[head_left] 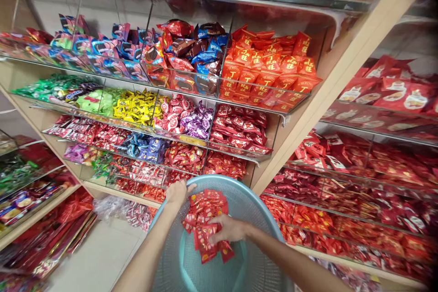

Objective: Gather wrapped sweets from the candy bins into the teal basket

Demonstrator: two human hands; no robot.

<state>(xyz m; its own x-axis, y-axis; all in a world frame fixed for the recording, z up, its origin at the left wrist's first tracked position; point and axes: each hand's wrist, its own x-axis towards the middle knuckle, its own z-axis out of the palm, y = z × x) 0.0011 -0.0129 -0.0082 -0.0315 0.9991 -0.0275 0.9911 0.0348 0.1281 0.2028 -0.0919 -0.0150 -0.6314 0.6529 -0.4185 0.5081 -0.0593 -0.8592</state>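
Observation:
A large blue-green mesh plastic basket (pixel 265 203) stands in front of the shelves. My left hand (pixel 177 192) is closed over its rim at the far left side. Inside the basket my right hand (pixel 230 229) has its fingers curled on a bunch of small red candy packets (pixel 207 210) with golden spots. The packets hang together above the basket's bottom, several of them spreading out past my fingers on the left and below. My right palm is turned down, so part of its grip is hidden.
Glass-fronted shelves hold sorted sweets: red-orange packets (pixel 263 73), yellow candies (pixel 137 107), purple candies (pixel 197 121) and dark red packets (pixel 239 127). A wooden upright (pixel 328 91) divides them from more red packets (pixel 379 155) at right. Bags of sweets (pixel 137 214) lie on the tiled floor (pixel 102 255).

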